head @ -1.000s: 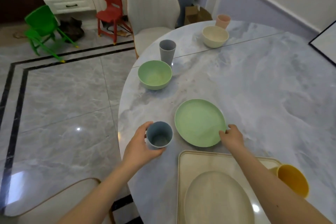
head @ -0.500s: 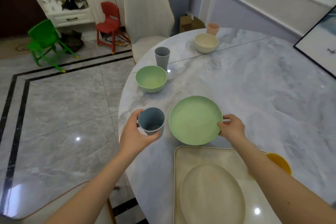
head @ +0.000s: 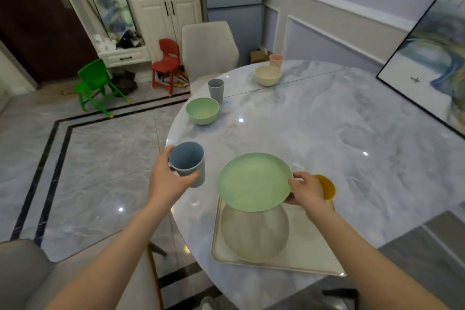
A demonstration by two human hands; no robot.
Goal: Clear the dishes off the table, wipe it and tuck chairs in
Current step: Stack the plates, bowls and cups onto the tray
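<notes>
My left hand (head: 168, 182) grips a blue cup (head: 187, 162), lifted above the table's left edge. My right hand (head: 304, 190) pinches the right rim of a green plate (head: 254, 181), held in the air over the far end of a beige tray (head: 309, 259). A beige plate (head: 254, 234) lies in that tray. Farther back on the marble table (head: 327, 128) stand a green bowl (head: 202, 111), a grey cup (head: 216, 90), a cream bowl (head: 267, 75) and a pink cup (head: 276, 60). A yellow cup (head: 325, 186) sits just behind my right hand.
A beige chair (head: 208, 48) stands at the table's far end, and another chair's back (head: 22, 269) is at my lower left. Red (head: 167, 63) and green (head: 94, 83) small chairs are on the floor. A framed painting (head: 432, 63) leans at the right.
Both hands have lifted their dishes off the table: the blue cup has risen, and the green plate has moved up and toward the tray, now over the beige plate.
</notes>
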